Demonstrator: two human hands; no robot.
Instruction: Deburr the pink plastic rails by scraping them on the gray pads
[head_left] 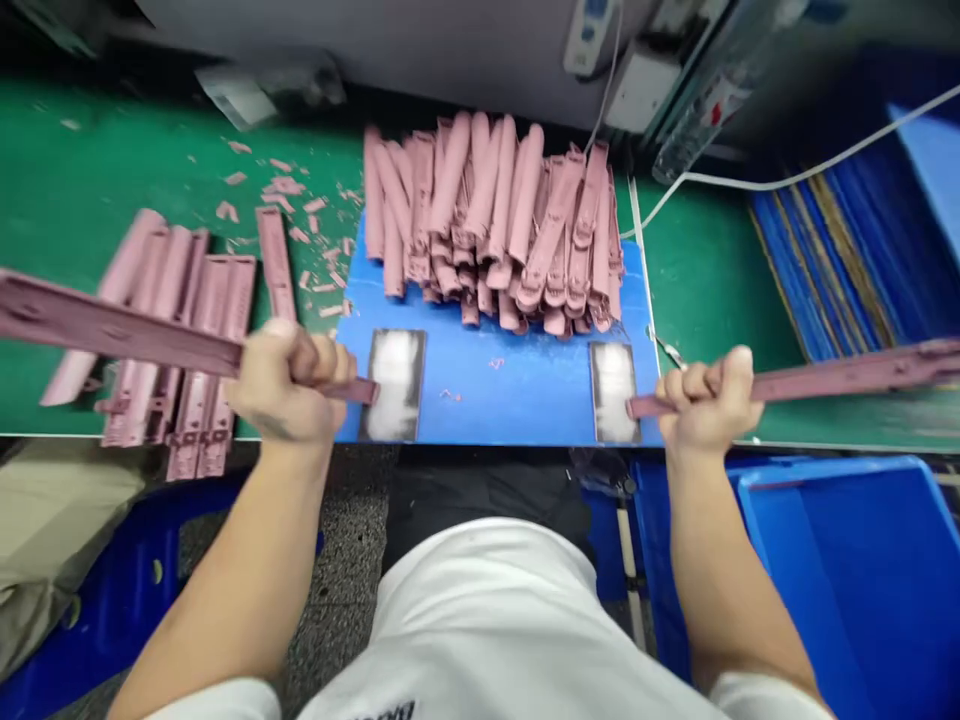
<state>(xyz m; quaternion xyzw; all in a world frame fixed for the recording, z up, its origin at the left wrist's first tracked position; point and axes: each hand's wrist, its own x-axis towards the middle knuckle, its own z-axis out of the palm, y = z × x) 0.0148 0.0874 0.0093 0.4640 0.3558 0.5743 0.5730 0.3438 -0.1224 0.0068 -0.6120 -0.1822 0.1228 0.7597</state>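
Observation:
My left hand (289,385) is closed in a fist around a long pink plastic strip (112,328) that sticks out to the left over the table. My right hand (709,400) grips a second pink strip (847,375) that points out to the right. Both hands hover at the front edge of a blue board (495,375). A heap of the same pink strips (491,225) lies on the far half of that board. Another batch of pink strips (176,345) lies on the green table (75,200) to the left.
Small pink scraps (289,195) litter the green surface behind the left batch. A blue bin (847,570) stands low on the right. Stacked blue sheets (840,260) lie at the far right. A white cable (787,180) crosses the table. Grey equipment stands at the back.

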